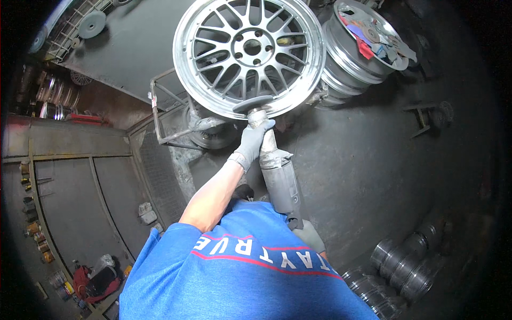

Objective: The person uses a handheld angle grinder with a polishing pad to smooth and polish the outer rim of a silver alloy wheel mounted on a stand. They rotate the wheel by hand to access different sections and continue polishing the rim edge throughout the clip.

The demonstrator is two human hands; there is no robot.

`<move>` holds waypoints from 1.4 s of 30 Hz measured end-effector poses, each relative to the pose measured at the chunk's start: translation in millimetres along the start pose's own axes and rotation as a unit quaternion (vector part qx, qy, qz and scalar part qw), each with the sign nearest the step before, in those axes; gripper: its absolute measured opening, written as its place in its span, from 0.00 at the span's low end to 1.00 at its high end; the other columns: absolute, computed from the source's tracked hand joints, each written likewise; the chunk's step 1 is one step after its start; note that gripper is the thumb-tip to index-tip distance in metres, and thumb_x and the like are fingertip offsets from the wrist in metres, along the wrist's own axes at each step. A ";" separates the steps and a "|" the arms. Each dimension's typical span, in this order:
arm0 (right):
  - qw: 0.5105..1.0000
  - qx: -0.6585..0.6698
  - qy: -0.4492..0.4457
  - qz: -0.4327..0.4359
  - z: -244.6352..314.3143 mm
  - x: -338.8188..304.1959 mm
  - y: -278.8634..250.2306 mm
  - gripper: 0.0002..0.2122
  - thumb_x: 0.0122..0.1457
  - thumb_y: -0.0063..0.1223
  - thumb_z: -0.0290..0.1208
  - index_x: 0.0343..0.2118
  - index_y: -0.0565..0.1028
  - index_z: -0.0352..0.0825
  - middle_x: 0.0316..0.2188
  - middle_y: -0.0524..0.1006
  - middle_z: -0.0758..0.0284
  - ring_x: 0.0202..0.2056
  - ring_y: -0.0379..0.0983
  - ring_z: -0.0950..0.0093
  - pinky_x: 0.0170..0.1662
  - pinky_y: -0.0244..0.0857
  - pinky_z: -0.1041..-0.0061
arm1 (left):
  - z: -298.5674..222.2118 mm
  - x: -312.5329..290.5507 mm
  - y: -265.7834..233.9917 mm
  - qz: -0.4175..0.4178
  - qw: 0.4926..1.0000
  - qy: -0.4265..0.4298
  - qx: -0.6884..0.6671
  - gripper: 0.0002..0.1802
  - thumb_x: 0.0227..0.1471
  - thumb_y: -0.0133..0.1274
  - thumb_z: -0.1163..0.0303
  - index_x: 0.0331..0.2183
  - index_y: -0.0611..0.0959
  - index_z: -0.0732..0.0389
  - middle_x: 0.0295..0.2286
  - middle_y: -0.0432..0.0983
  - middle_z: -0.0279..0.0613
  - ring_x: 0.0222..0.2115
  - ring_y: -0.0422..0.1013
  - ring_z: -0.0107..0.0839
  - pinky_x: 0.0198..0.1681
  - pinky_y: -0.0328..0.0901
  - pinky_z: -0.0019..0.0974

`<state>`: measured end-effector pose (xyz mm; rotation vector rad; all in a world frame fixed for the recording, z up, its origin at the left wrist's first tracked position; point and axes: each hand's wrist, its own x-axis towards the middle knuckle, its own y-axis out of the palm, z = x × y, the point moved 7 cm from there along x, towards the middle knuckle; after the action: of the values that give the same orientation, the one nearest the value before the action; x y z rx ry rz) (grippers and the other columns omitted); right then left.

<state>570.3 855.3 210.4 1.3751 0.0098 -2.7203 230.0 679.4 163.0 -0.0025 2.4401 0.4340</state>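
Note:
A large multi-spoke alloy wheel [262, 41] with a bright, shiny lip stands in front of me at the top, facing me. I hold a dust-covered grey angle grinder [280, 184] lengthwise, its front end toward the wheel. The grinder's round disc [253, 103] is at the wheel's lower lip; whether it touches cannot be made out. My gloved left hand [253, 141] is closed around the tool's neck, just behind the disc. Lower down, my gloved right hand [309, 236] is closed at the grinder's rear end, its fingers partly hidden by the tool and my blue shirt.
A metal tube frame [160, 114] stands left of the wheel. Stacked rims [349, 58] at upper right carry rags and gloves [368, 37]. More rims [402, 269] lie at lower right. Metal shelving [80, 156] and a red bundle [88, 285] are on the left.

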 end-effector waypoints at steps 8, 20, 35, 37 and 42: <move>0.996 -0.083 0.017 -0.010 -18.5 10.7 -152.0 0.16 0.54 0.62 0.29 0.45 0.82 0.28 0.30 0.81 0.69 0.31 0.77 0.77 0.36 0.72 0.71 | 38.8 14.6 87.8 0.011 0.993 -0.029 -0.112 0.27 0.52 0.77 0.62 0.49 0.83 0.58 0.38 0.82 0.37 0.37 0.80 0.33 0.44 0.77 0.43; 0.910 -0.388 -0.031 -0.141 149.0 23.3 -387.2 0.22 0.47 0.62 0.29 0.48 0.81 0.29 0.32 0.83 0.61 0.35 0.80 0.69 0.43 0.74 0.67 | 47.0 107.1 241.7 0.140 0.903 -0.032 -0.404 0.21 0.54 0.73 0.68 0.49 0.85 0.55 0.41 0.84 0.36 0.42 0.81 0.35 0.50 0.75 0.44; 0.987 -0.138 0.038 -0.075 23.2 9.8 -160.9 0.11 0.51 0.59 0.24 0.38 0.80 0.30 0.26 0.79 0.70 0.25 0.74 0.78 0.30 0.67 0.74 | 47.5 41.8 105.7 0.063 0.978 -0.028 -0.195 0.19 0.54 0.74 0.68 0.46 0.84 0.57 0.37 0.83 0.38 0.36 0.81 0.34 0.42 0.77 0.43; 0.993 -0.084 0.047 -0.062 22.4 1.6 -118.6 0.12 0.51 0.59 0.24 0.39 0.81 0.30 0.26 0.80 0.70 0.25 0.74 0.78 0.29 0.67 0.74 | 43.3 36.9 81.5 0.058 0.984 -0.025 -0.168 0.21 0.53 0.75 0.67 0.46 0.85 0.58 0.38 0.84 0.38 0.36 0.81 0.34 0.43 0.77 0.43; 0.998 -0.042 0.031 -0.023 -7.0 15.5 -49.1 0.12 0.51 0.59 0.25 0.39 0.82 0.30 0.26 0.81 0.68 0.24 0.74 0.79 0.27 0.67 0.74 | 22.7 20.1 25.0 0.017 0.999 -0.004 -0.040 0.27 0.49 0.76 0.62 0.47 0.86 0.63 0.41 0.85 0.41 0.39 0.81 0.32 0.45 0.76 0.39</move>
<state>562.5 903.3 192.0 1.4524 0.1597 -2.6800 225.2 712.1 141.8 0.0073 2.4163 0.5462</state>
